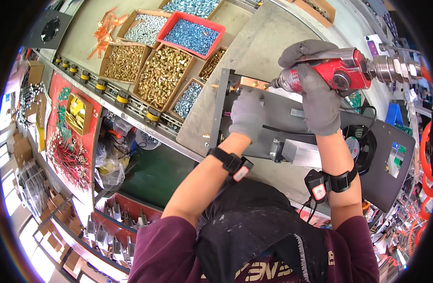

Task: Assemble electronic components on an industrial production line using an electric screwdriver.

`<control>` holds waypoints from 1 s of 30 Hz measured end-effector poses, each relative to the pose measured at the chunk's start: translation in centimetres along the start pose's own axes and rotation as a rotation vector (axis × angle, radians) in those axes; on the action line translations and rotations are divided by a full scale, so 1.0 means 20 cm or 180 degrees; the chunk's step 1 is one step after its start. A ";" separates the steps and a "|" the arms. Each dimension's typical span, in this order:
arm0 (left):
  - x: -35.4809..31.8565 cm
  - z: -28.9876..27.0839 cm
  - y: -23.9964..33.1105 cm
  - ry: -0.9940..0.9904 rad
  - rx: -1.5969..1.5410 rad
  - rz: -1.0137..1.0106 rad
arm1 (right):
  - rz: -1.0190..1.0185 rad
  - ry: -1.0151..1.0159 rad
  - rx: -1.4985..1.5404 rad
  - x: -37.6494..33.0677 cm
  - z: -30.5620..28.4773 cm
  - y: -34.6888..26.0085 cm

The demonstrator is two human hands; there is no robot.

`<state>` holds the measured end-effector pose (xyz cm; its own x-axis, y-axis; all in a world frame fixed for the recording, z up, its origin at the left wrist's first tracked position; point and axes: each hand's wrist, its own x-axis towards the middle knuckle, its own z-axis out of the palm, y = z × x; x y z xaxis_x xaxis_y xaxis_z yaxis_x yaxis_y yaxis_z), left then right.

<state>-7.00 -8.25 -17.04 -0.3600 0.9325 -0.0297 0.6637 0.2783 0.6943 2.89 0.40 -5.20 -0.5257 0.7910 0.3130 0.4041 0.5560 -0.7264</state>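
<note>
My right hand [320, 106], in a grey glove, is wrapped around a red air screwdriver [339, 70] lying sideways. Its nose reaches left to the end of a copper bar [249, 82]. My left hand [248, 113], gloved too, is closed just below that bar; what its fingers hold, if anything, is hidden. Both hands are over a dark grey metal chassis [282, 111], which has an upright end plate [220, 108] at the left. A silver metal block [301, 152] and a round black fan [362, 148] sit on the chassis.
Beyond the chassis stand a red tray of bluish screws [190, 35], a box of brass-coloured bolts [162, 75] and a box of washers [188, 100]. A roller rail [122, 99] runs along the bench edge. Red wires [68, 160] lie at the left. A black cable [372, 113] loops at the right.
</note>
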 end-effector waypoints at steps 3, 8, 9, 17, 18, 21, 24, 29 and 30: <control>-0.02 -0.06 0.03 -0.0372 -0.2663 -0.1413 | -0.0423 0.0017 -0.0390 0.02 0.00 -0.03; 0.03 -0.11 0.05 -0.0520 -0.5119 -0.2469 | 0.0368 0.0202 0.0648 0.04 0.03 -0.09; 0.04 -0.12 0.05 -0.0513 -0.5099 -0.2513 | 0.0457 0.0457 0.1303 0.04 0.04 -0.10; 0.03 -0.15 0.04 -0.1063 -0.4996 -0.2120 | 0.0792 0.0635 0.1959 0.06 0.05 -0.15; 0.02 -0.16 0.03 -0.1066 -0.5023 -0.2108 | 0.0725 0.0591 0.1976 0.06 0.05 -0.16; 0.00 -0.19 0.02 -0.1107 -0.4923 -0.2077 | 0.0579 0.0464 0.2104 0.06 0.04 -0.19; -0.01 -0.19 0.02 -0.1036 -0.4757 -0.1913 | 0.0535 0.0413 0.2248 0.07 0.04 -0.20; 0.00 -0.19 0.02 -0.1001 -0.4917 -0.1830 | 0.0258 0.0361 0.2293 0.09 0.06 -0.19; 0.00 -0.19 0.02 -0.0997 -0.4915 -0.1833 | 0.0257 0.0338 0.2265 0.09 0.07 -0.19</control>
<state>-9.17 -9.06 -13.92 -0.0484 0.8562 -0.5144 -0.7900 0.2824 0.5443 -0.54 -0.61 -2.76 -0.4245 0.8633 0.2730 -0.1658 0.2223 -0.9608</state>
